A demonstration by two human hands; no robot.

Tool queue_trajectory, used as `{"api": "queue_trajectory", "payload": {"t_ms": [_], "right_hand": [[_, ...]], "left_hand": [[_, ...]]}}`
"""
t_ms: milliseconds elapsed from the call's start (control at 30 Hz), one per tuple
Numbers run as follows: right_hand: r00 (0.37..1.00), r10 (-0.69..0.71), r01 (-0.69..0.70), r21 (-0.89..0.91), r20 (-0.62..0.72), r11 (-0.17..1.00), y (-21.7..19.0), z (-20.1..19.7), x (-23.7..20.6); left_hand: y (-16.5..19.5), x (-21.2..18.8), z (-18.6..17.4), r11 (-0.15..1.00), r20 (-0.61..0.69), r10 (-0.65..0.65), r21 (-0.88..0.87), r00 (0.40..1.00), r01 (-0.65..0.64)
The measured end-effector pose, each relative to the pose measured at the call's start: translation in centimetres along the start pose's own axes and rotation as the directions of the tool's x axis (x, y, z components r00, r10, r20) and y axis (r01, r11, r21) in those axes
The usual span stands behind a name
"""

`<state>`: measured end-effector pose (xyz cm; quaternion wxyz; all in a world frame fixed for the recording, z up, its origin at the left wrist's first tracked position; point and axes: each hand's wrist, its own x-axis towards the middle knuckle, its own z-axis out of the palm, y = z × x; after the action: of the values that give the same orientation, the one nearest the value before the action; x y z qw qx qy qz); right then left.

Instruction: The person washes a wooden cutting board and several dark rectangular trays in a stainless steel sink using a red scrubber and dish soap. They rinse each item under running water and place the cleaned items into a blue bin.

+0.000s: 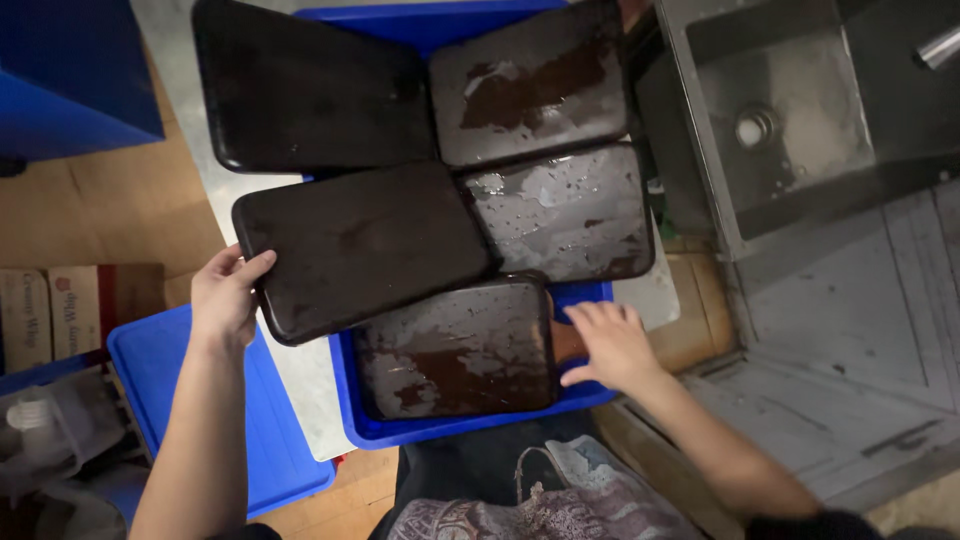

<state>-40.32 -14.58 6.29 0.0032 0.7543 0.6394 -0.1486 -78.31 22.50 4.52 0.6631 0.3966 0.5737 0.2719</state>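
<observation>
Several dark, wet rectangular trays lie fanned out over a blue plastic bin (470, 428). My left hand (226, 296) grips the left end of the middle-left tray (365, 245), which lies tilted across the others. My right hand (608, 343) rests with spread fingers at the right edge of the nearest tray (455, 350), touching it. Two more wet trays (565, 210) (535, 85) lie at the right, and another dark tray (310, 85) at the upper left.
A steel sink (790, 110) with a drain and a tap stands at the right. A blue lid or bin (260, 430) sits at the lower left beside cardboard boxes (70, 310). A blue container (70, 70) fills the upper left. Wooden floor shows below.
</observation>
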Motion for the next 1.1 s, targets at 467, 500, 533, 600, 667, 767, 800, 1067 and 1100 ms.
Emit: {"api": "queue_trajectory", "payload": {"t_ms": [467, 500, 533, 600, 667, 767, 800, 1067, 1100], "right_hand": [[0.886, 0.093, -0.027, -0.15, 0.454, 0.988, 1.5, -8.3, -1.1], [0.864, 0.132, -0.036, -0.201, 0.486, 0.979, 2.2, -9.5, -1.6], [0.901, 0.089, -0.001, -0.202, 0.424, 0.979, 3.0, -10.9, -2.0], [0.909, 0.09, 0.008, -0.233, 0.406, 0.972, 4.3, -13.0, -2.5], [0.848, 0.198, -0.052, -0.293, 0.492, 0.955, 5.6, -14.7, -3.2], [0.848, 0.231, -0.066, -0.337, 0.477, 0.939, 7.0, -16.1, -4.1], [0.842, 0.24, -0.062, -0.356, 0.483, 0.933, 7.3, -16.2, -4.3], [0.79, 0.259, -0.033, -0.382, 0.556, 0.923, 7.3, -17.3, -4.3], [0.788, 0.249, -0.015, -0.387, 0.563, 0.922, 7.1, -17.6, -4.1]], "left_hand": [[0.1, 2.2, 0.0, 0.993, 0.005, 0.064, 0.095, 0.998, -0.064], [0.1, 2.5, 0.1, 0.988, -0.005, 0.08, 0.132, 0.997, -0.079], [0.2, 2.7, 0.0, 0.981, -0.015, 0.098, 0.171, 0.995, -0.094], [0.9, 2.8, -0.1, 0.944, -0.03, 0.204, 0.272, 0.978, -0.189], [2.3, 2.3, -0.5, 0.855, -0.013, 0.366, 0.401, 0.931, -0.33], [5.3, 0.9, -0.6, 0.861, 0.022, 0.379, 0.359, 0.925, -0.361], [6.4, 0.2, -0.4, 0.831, 0.024, 0.381, 0.429, 0.924, -0.354], [9.7, -0.8, 4.8, 0.701, -0.064, 0.172, 0.71, 0.983, -0.076], [9.8, -0.5, 5.1, 0.697, -0.065, 0.146, 0.715, 0.987, -0.056]]}}
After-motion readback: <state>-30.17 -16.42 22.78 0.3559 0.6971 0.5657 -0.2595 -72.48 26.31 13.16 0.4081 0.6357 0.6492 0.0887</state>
